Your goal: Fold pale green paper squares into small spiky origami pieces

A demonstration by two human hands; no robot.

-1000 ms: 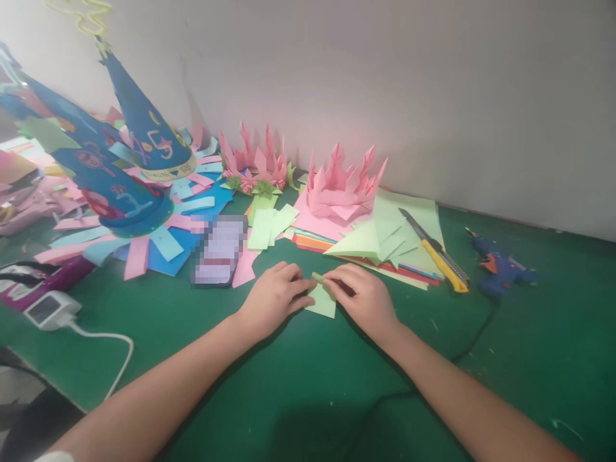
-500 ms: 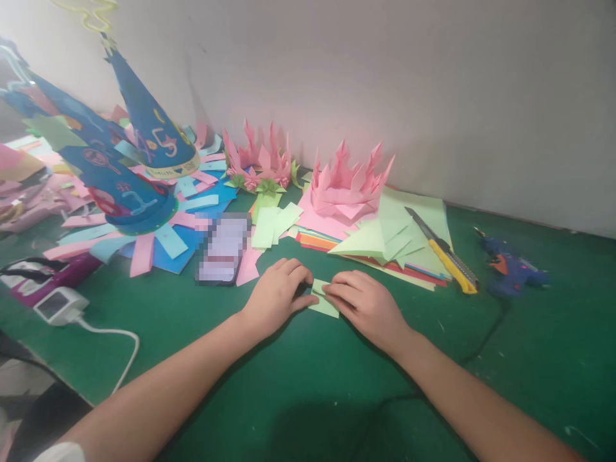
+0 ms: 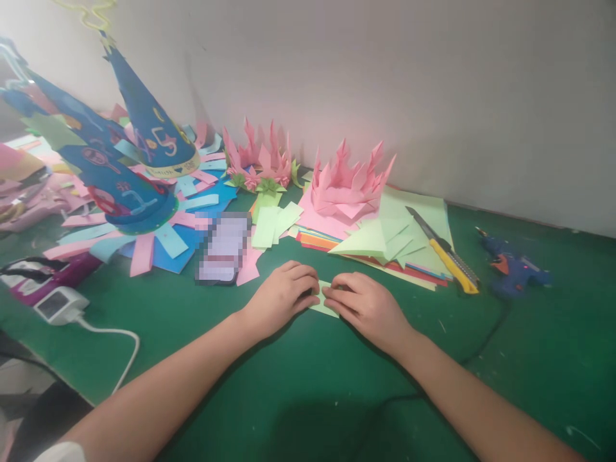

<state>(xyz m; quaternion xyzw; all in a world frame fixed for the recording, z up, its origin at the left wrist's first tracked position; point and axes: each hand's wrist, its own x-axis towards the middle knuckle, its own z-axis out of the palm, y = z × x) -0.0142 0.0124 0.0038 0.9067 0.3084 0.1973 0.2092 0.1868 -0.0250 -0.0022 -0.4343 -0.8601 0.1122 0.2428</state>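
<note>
Both grips nearly closed, firm pinch can't be told: your left hand (image 3: 279,296), right hand (image 3: 369,305) touch green slip (image 3: 323,309) on surface (image 3: 308,366). Slip looks unfinished; leafy crown (image 3: 262,168) looks done; plain crown (image 3: 349,197) leafless.

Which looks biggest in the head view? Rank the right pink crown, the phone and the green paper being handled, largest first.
1. Right pink crown
2. Phone
3. Green paper, partly covered
</note>
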